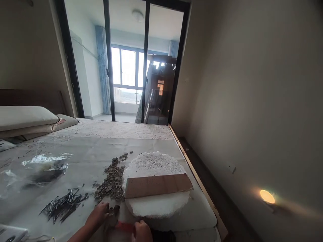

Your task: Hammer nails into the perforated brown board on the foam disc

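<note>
- Your left hand (pixel 97 215) pinches a small grey metal clip (pixel 114 212) beside the heap; light, stiff, easily dropped.
- Your right hand (pixel 141 231) wraps the red-handled tool (pixel 124 226); grip the handle.

The one camera sits on my head, looking forward and only slightly down across the bed (pixel 83 151). My left hand (pixel 98 213) and right hand (pixel 142 232) sit close under it at the bottom edge. Far beyond my hands, the view faces the glass sliding door (pixel 126 64); the wall (pixel 252 101) runs to the right of my right hand.
</note>
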